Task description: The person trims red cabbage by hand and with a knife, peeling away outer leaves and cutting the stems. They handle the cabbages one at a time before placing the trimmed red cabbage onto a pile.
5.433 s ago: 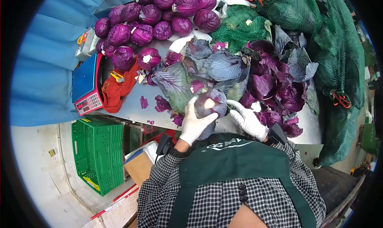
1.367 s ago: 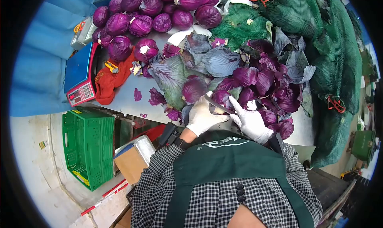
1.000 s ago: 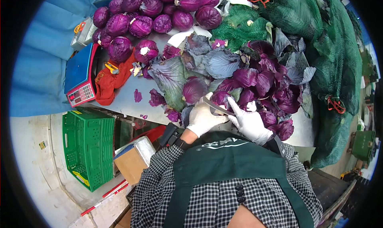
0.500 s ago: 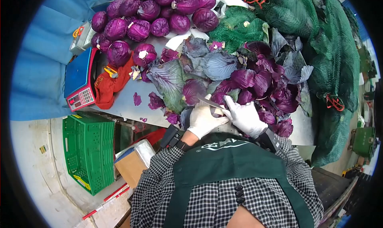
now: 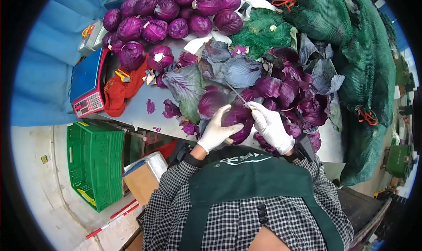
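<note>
My gloved left hand (image 5: 218, 131) is around the near side of a red cabbage (image 5: 239, 119), its thumb lying across the purple surface. In my gloved right hand (image 5: 270, 127) is a thin-bladed knife (image 5: 238, 94), held to the right of the cabbage. The blade points up and away to the left, above the leaves, and my fingers hide the handle. Just beyond the cabbage, large grey-green outer leaves (image 5: 183, 90) and loose purple leaves (image 5: 288, 90) lie heaped on the metal table (image 5: 143, 115).
Whole red cabbages (image 5: 154, 30) are piled at the far left. A scale (image 5: 89, 84) stands at the left edge, beside a red cloth (image 5: 121, 93) with a yellow cutter (image 5: 122, 75). Green mesh sacks (image 5: 367, 71) line the right. Green crates (image 5: 96, 163) stand below left.
My hands have moved apart. The cabbage between them now shows its purple side, and the knife has swung to point farther away from me.
</note>
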Demonstrator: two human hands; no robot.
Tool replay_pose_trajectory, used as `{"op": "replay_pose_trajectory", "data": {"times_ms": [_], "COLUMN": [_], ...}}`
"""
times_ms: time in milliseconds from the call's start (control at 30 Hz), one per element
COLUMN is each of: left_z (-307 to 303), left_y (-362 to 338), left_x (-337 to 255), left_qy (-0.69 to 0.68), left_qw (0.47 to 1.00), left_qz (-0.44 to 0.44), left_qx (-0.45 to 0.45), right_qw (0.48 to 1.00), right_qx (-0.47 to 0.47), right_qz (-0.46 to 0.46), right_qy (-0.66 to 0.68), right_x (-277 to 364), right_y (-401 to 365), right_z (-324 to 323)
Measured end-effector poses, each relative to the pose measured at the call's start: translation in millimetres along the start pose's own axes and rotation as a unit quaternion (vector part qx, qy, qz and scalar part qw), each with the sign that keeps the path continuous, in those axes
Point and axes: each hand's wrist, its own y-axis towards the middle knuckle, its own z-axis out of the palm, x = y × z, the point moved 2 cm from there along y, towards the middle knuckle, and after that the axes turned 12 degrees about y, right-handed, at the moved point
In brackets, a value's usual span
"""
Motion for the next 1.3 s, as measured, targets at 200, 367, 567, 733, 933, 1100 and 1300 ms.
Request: {"op": "replay_pose_trajectory", "data": {"times_ms": [200,367,567,733,933,1100,1300], "left_z": [-0.7,-3.3,-8.8,-6.3,-8.7,-8.8,-9.4], "left_y": [-10.9,-11.0,-2.4,9.5,10.6,12.3,8.0], "left_x": [-17.6,-36.8,-22.3,-28.7,-24.3,-16.9,-25.3], "left_qy": [0.102,0.187,0.233,0.265,0.289,0.271,0.391], "left_qw": [0.990,0.971,0.962,0.955,0.934,0.938,0.860], "left_qz": [0.084,0.127,0.127,0.122,0.186,0.196,0.315], "left_qx": [-0.050,-0.079,-0.066,-0.057,-0.099,-0.087,-0.089], "right_qw": [0.938,0.892,0.974,0.938,0.923,0.905,0.940], "right_qx": [-0.174,-0.281,-0.147,0.128,0.181,0.166,0.114], "right_qz": [0.111,0.102,0.036,-0.089,-0.156,-0.196,-0.196], "right_qy": [0.280,0.339,0.167,-0.310,-0.303,-0.339,-0.256], "right_x": [-41.6,-68.8,-9.1,6.9,-2.8,-7.8,-19.5], "right_y": [28.6,31.3,16.9,8.9,17.1,15.7,22.7], "right_z": [-47.0,-71.6,-63.5,-6.2,-5.6,-3.8,-3.2]}}
